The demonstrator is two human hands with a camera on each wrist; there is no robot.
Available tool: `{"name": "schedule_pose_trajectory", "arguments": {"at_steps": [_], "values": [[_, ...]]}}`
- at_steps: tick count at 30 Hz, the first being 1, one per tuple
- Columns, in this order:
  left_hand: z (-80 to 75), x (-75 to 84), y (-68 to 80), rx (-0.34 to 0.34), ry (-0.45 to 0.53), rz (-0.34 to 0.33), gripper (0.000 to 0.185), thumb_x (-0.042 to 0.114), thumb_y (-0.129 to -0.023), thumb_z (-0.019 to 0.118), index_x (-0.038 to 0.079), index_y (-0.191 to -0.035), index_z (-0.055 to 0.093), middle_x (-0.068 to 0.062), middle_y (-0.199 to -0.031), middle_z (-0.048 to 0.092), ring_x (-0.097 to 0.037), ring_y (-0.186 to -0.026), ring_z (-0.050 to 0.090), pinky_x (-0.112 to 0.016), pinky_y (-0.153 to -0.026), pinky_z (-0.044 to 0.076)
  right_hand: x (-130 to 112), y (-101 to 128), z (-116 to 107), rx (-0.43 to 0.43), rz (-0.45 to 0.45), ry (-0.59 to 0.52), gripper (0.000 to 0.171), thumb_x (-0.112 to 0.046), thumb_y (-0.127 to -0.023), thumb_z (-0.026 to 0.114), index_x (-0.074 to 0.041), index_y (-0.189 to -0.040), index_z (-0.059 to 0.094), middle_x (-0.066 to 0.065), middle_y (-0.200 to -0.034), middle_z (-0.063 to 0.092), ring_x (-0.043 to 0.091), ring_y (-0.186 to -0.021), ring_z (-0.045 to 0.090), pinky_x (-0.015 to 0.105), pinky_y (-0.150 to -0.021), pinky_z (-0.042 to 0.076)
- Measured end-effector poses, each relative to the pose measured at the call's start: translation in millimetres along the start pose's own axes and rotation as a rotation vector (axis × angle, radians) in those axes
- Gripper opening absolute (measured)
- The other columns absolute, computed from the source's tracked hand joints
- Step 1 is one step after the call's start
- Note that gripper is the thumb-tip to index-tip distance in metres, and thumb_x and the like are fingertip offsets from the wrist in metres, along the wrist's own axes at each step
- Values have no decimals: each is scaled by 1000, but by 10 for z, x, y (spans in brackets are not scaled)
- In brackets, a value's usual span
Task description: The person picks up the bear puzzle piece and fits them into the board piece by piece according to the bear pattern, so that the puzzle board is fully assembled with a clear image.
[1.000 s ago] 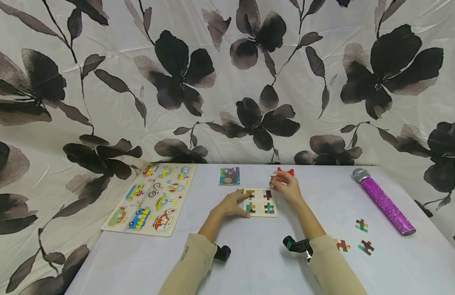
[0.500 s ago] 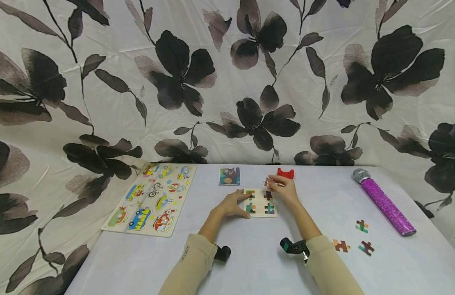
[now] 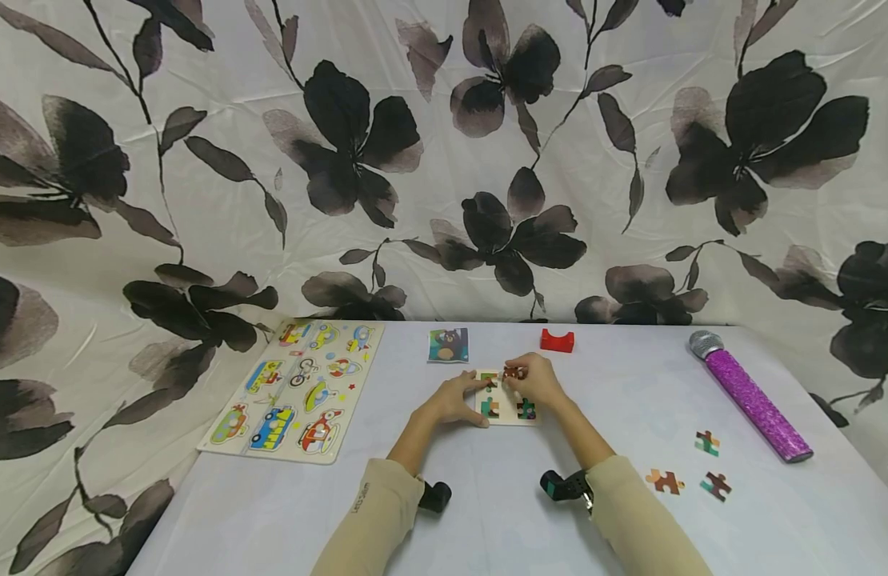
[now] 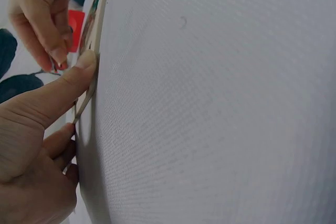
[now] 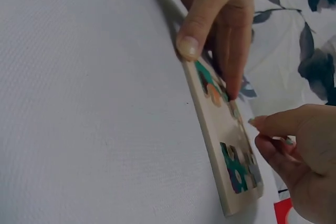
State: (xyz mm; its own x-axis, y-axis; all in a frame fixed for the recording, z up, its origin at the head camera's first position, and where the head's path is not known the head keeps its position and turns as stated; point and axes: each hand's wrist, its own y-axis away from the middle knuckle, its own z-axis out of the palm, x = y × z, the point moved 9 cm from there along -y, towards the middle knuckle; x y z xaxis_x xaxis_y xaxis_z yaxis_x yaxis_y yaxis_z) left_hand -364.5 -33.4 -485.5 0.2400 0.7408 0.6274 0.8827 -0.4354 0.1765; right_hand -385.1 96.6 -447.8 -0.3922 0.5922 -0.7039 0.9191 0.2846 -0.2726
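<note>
In the middle of the frame, a small wooden puzzle board (image 3: 507, 398) lies flat on the desk (image 3: 487, 512). The left hand (image 3: 454, 398) rests on the board's left edge, thumb against its side and fingers pressing on its top face. The right hand (image 3: 536, 382) pinches a small puzzle piece (image 3: 514, 373) between its fingertips, just over the upper part of the board. The two hands are close together over the board.

To the left lies a large vehicle puzzle (image 3: 298, 387). Above the board are a bear card (image 3: 448, 344) and a red block (image 3: 557, 341). At the right edge lies a purple microphone (image 3: 750, 394), and below it three loose puzzle pieces (image 3: 706, 442).
</note>
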Motion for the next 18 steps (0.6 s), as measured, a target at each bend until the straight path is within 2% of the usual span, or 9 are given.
{"name": "schedule_pose_trajectory", "arguments": {"at_steps": [4, 7, 10, 14, 18], "values": [[7, -14, 6, 3, 1, 0, 77, 33, -64, 78, 17, -131, 46, -10, -144, 25, -35, -131, 18, -54, -102, 20, -77, 3, 105, -52, -45, 88, 29, -2, -72, 69, 10, -97, 64, 19, -94, 58, 28, -85, 55, 37, -73, 49], [12, -15, 16, 3, 9, 7, 76, 33, -64, 78, 16, -131, 45, -10, -144, 25, -35, -131, 17, -55, -102, 20, -103, -5, 174, -97, -63, 136, 29, -4, -72, 69, 10, -97, 64, 16, -93, 58, 26, -86, 54, 37, -75, 49], [9, -10, 28, 3, 20, 12, 76, 32, -64, 78, 15, -131, 45, -11, -144, 25, -35, -132, 17, -55, -102, 20, -166, -14, 224, -136, -119, 210, 23, -6, -74, 69, 8, -93, 67, 12, -88, 59, 23, -84, 55, 35, -74, 49], [12, -14, 25, 1, 37, 10, 77, 30, -65, 78, 15, -132, 44, -12, -144, 24, -36, -131, 17, -55, -101, 21, -235, -5, 261, -174, -168, 319, 16, -8, -77, 68, -1, -90, 71, 8, -84, 58, 19, -79, 53, 32, -69, 48], [19, -21, 26, -2, 52, 6, 78, 31, -66, 78, 16, -134, 42, -13, -144, 24, -39, -130, 18, -56, -100, 23, -242, 14, 264, -195, -157, 389, 17, -10, -79, 66, -11, -95, 72, 8, -87, 56, 21, -80, 47, 33, -68, 43]]}}
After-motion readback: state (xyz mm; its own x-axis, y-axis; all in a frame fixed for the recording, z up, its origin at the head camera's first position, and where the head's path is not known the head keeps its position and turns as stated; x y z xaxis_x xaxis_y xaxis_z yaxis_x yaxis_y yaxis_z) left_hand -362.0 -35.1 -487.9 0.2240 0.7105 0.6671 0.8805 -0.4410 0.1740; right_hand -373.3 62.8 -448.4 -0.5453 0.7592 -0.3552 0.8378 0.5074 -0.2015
